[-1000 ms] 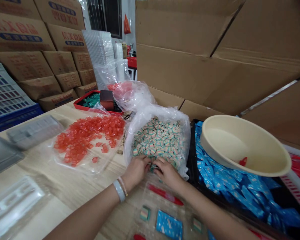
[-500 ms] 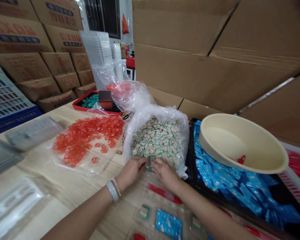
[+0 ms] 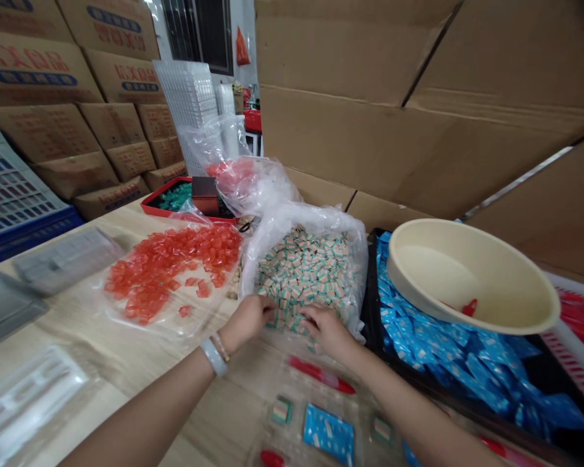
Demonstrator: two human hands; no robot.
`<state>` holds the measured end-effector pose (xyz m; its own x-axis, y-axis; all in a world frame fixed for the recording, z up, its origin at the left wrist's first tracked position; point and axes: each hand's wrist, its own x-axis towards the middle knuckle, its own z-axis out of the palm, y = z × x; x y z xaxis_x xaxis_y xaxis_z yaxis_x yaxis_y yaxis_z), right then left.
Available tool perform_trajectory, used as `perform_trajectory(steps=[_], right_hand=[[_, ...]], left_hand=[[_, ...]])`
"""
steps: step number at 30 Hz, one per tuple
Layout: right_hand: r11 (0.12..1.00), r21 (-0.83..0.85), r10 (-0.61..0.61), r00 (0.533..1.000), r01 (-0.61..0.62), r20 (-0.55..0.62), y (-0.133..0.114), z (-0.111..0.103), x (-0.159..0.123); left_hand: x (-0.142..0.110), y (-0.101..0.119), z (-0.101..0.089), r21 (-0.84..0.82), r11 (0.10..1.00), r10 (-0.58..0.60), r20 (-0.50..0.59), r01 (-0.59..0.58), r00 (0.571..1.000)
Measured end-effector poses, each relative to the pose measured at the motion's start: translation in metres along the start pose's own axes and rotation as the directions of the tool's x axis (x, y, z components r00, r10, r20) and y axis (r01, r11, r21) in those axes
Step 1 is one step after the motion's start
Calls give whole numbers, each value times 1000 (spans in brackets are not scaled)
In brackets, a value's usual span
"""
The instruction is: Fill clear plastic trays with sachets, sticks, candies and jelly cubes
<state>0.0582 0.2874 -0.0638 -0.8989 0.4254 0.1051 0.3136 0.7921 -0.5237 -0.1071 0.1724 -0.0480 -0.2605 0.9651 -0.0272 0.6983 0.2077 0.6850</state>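
My left hand point(image 3: 247, 322) and my right hand point(image 3: 327, 331) rest at the front lip of a clear plastic bag point(image 3: 302, 224) heaped with small striped teal-and-cream sweets point(image 3: 309, 275). Both sets of fingers curl against the sweets, a short gap between the hands. Whether either hand holds a sweet is hidden. Below them lies a clear blister tray point(image 3: 316, 415) with a striped sweet point(image 3: 281, 410), a blue wrapped piece point(image 3: 328, 434) and a red piece point(image 3: 321, 375).
Loose red sweets point(image 3: 172, 269) lie on plastic at the left. A cream bowl point(image 3: 472, 275) tilts over blue wrapped sweets point(image 3: 448, 350) in a black tray. Behind stand a red tray point(image 3: 168, 201), stacked cartons point(image 3: 78, 110) and a large cardboard sheet point(image 3: 418, 97).
My hands have drawn slightly apart, the left moving left along the bag's lip. The view has shifted a little, and the sweets at the bag's front have been disturbed.
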Motion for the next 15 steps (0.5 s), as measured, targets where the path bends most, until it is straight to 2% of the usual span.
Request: perform_trajectory(steps=[2, 4, 7, 11, 15], right_hand=[[999, -48, 13, 999, -11, 50, -1, 2, 2], [998, -61, 20, 998, -16, 65, -2, 2, 3], [999, 39, 20, 999, -21, 26, -2, 1, 7], [989, 142, 30, 1000, -30, -2, -4, 6, 23], [997, 79, 9, 1000, -9, 2, -9, 20, 40]], left_hand=[[3, 1, -6, 23, 999, -34, 46, 33, 998], [6, 4, -13, 6, 997, -81, 46, 81, 996], [8, 6, -19, -17, 997, -79, 99, 81, 992], [5, 4, -7, 54, 999, -8, 162, -1, 987], [-2, 2, 8, 128, 991, 12, 130, -28, 991]])
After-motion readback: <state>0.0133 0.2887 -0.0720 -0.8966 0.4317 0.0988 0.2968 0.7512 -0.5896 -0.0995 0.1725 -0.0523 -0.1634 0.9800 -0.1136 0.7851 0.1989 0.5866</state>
